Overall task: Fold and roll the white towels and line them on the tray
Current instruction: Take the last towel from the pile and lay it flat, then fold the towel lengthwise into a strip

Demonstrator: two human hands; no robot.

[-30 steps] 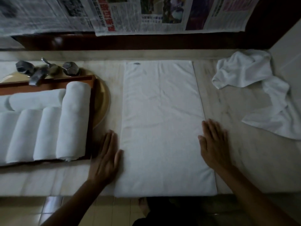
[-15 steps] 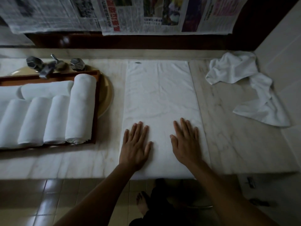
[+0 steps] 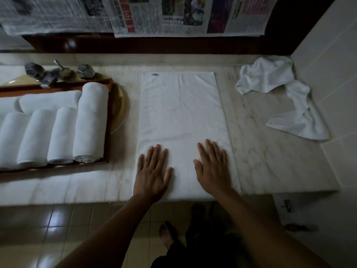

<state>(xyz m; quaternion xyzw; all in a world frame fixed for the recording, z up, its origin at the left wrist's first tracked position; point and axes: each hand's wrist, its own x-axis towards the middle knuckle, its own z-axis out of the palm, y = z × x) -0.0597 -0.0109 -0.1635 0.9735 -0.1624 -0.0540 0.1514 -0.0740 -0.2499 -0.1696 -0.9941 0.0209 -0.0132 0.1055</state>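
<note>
Writing: one small dark label (image 3: 154,74) is noted at the far left corner of the flat towel, too small to be read. Sheets of printed newspaper (image 3: 173,16) are hung along the far wall. Red and black characters are seen on them, but they are too blurred to be read.

Flat towel: one white rectangular towel (image 3: 183,122), folded into a long strip, is laid on the pale marble desk (image 3: 260,161) at the centre. Its near edge is set at the desk's near edge.

Hands: two. The left hand (image 3: 152,175) and right hand (image 3: 212,171) are laid palm down on the near end of the strip, side by side with a gap between. The fingers are straight and slightly spread, and nothing is gripped.

Container: one dark brown wooden tray (image 3: 110,120) is placed left of the strip, over a yellowish round basin (image 3: 121,105). Six rolled white towels (image 3: 59,136) are counted in it: four side by side and two crosswise behind. The leftmost are cut by the frame.

Loose cloth: crumpled white towelling (image 3: 270,78) is heaped at the far right. It cannot be told whether this is one piece or two.

Fittings: one metal tap (image 3: 52,74) with two faceted handles (image 3: 86,70) is seen beyond the tray.
</note>
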